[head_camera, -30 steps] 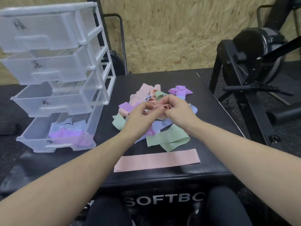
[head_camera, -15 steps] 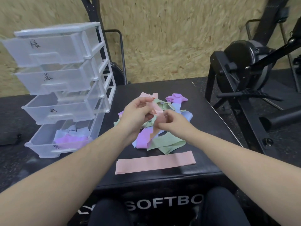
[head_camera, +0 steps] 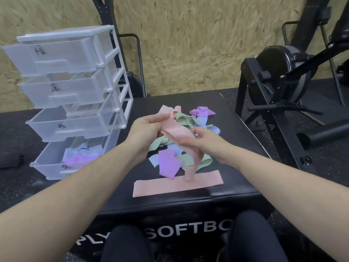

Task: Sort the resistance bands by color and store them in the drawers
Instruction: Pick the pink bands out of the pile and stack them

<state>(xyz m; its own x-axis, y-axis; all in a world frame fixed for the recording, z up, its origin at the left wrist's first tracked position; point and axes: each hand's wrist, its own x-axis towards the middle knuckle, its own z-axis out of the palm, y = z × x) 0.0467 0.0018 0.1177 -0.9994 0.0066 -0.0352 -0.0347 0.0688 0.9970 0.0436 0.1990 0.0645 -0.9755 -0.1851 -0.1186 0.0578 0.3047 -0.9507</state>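
Observation:
A pink resistance band [head_camera: 176, 132] is stretched between my two hands above the pile. My left hand [head_camera: 145, 129] pinches its upper end; my right hand [head_camera: 202, 140] grips its middle, and the free end hangs down toward the box. Under them lies a loose pile of bands [head_camera: 188, 121] in green, purple, blue and pink. Another pink band [head_camera: 177, 183] lies flat near the box's front edge. A clear four-drawer unit [head_camera: 71, 103] stands at the left with all drawers pulled out; its bottom drawer [head_camera: 54, 163] holds purple and pale blue bands.
Everything sits on a black soft plyo box [head_camera: 217, 103]; my knees show below its front. Black gym equipment [head_camera: 283, 78] stands to the right on the rubber floor, and an OSB wall is behind.
Both hands have lifted the pink band out of the pile and drawn it longer; its end now dangles over the flat pink band. The camera view has tilted upward.

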